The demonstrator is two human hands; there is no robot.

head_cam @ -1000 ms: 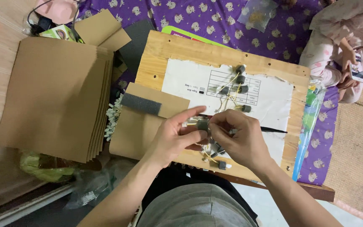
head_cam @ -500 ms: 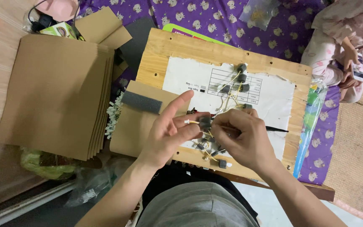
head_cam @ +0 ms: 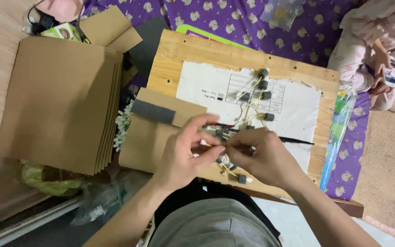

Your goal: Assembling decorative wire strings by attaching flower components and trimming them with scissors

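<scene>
Two bare hands meet over the near edge of the pale wooden board (head_cam: 193, 55). The left hand (head_cam: 184, 153) and right hand (head_cam: 261, 155) pinch together on a bundle of thin yellow wires with small dark grey foam caps (head_cam: 218, 133). More capped wires (head_cam: 259, 93) lie on the white printed sheet (head_cam: 206, 87), toward the board's far edge.

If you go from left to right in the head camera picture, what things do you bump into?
Cardboard stack → foam strip → left hand → right hand → plastic bag → another person's hand with a phone.
</scene>
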